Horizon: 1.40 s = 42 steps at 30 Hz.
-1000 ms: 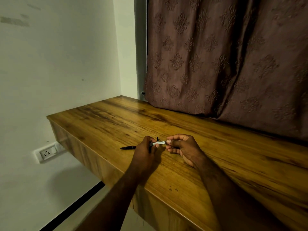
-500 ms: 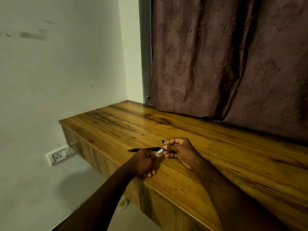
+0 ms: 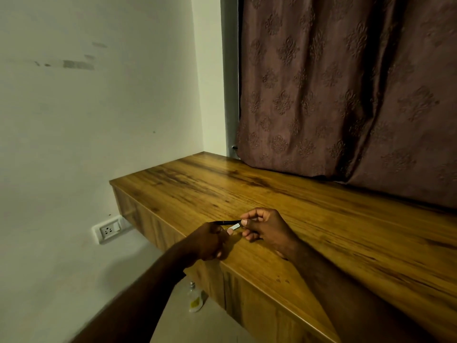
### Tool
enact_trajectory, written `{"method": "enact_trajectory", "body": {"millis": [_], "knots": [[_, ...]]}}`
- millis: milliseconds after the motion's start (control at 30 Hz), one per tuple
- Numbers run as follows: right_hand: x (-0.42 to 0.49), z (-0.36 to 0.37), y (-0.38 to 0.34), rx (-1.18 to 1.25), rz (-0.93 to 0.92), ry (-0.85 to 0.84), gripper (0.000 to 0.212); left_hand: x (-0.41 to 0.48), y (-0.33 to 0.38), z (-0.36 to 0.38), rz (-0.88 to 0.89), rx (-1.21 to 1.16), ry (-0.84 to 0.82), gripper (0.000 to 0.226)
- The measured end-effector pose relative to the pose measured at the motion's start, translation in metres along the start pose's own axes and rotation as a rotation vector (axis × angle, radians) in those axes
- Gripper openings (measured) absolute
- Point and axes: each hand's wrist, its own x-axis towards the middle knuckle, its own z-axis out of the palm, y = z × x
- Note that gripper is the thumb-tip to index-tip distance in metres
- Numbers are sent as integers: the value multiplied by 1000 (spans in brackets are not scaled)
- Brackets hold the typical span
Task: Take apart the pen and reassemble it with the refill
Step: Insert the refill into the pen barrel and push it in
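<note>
Pen parts meet between two hands over the near-left stretch of a wooden desk (image 3: 296, 194), head cam. Left hand (image 3: 207, 241) has fingers curled shut around one end of a short white piece (image 3: 234, 227); right hand (image 3: 265, 227) pinches the other end, thumb and forefinger closed on it. One thin black pen section (image 3: 227, 222) runs just behind the white piece, its tip pointing left — which hand carries it, can't tell.

Vs. half a sec. ago: hands sit lower and further right in shot, the black section shows shorter past the left knuckles, and a bottle (image 3: 196, 299) on the floor under the desk edge is now plainer.

Count — 2 hands, 1 white piece, 1 black section, 1 wall socket (image 3: 108, 229), 1 patterned curtain (image 3: 346, 82).
</note>
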Motion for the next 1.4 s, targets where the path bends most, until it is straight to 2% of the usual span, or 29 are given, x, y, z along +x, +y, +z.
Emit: {"method": "enact_trajectory", "body": {"millis": [167, 333, 433, 500, 567, 633, 800, 967, 1067, 1233, 1400], "knots": [[2, 5, 4, -9, 2, -16, 19, 4, -9, -6, 22, 75, 57, 43], [3, 6, 6, -3, 13, -21, 18, 6, -12, -5, 34, -18, 29, 39], [3, 4, 5, 32, 18, 10, 18, 13, -16, -11, 13, -31, -24, 29], [4, 1, 3, 51, 6, 41, 18, 17, -14, -14, 11, -145, -46, 30], [5, -1, 1, 74, -9, 72, 19, 21, -8, -17, -1, -214, 50, 25], [5, 1, 1, 99, -17, 85, 19, 25, -5, -18, 5, -171, 155, 24], [10, 2, 5, 75, -53, 157, 22, 34, -4, -29, 52, -160, 181, 24], [13, -1, 10, 121, -104, 286, 10, 55, 2, -64, 81, -177, 435, 20], [13, 0, 10, 129, -120, 263, 8, 72, -2, -70, 16, -157, 445, 19], [16, 1, 10, 45, -113, 241, 19, 106, -5, -69, -45, -179, 481, 15], [17, -1, 9, 27, -102, 232, 23, 122, -6, -72, -144, 51, 502, 23]]}}
